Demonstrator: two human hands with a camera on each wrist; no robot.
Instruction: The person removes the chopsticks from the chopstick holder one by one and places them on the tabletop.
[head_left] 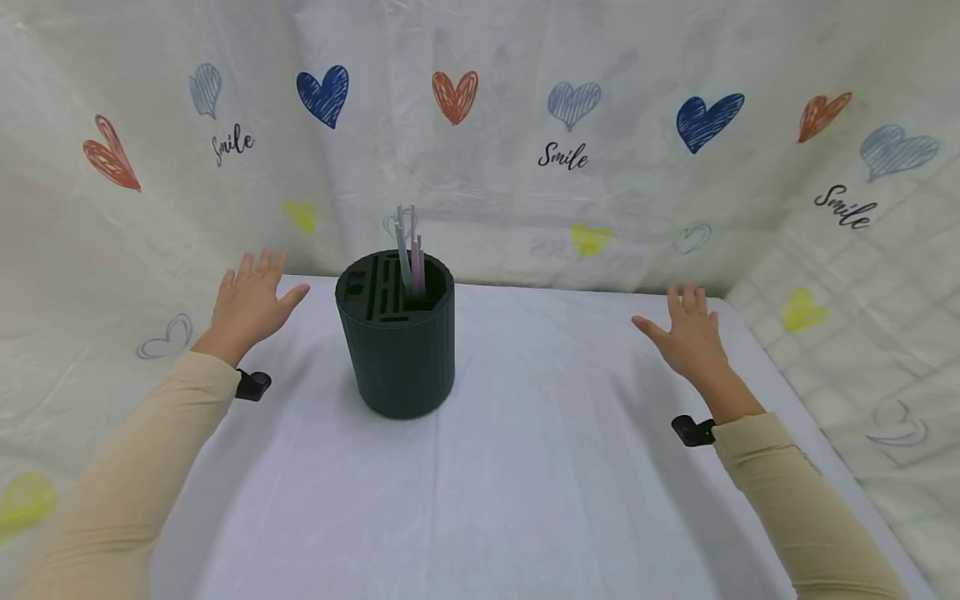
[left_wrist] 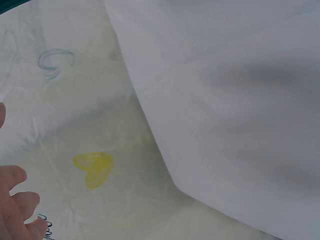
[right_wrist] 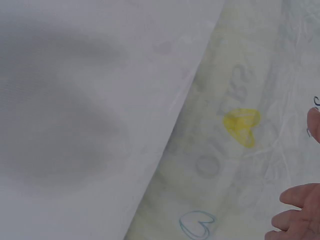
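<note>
A dark ribbed cylindrical holder point(head_left: 396, 337) stands on the white table cloth point(head_left: 525, 467), left of centre, with a few pale thin sticks point(head_left: 410, 250) upright in its slotted top. My left hand point(head_left: 251, 302) hovers flat to the holder's left, fingers spread and straight, holding nothing. My right hand point(head_left: 686, 333) hovers the same way far to the right, empty. In the left wrist view only the fingertips point(left_wrist: 20, 200) show at the lower left edge. In the right wrist view the fingertips point(right_wrist: 300, 210) show at the lower right edge.
A cream backdrop point(head_left: 570, 150) printed with hearts and the word Smile hangs on all sides, close behind the holder. The table's right edge point(head_left: 780, 375) runs near my right hand. A small black clip point(head_left: 252, 385) sits at each wrist.
</note>
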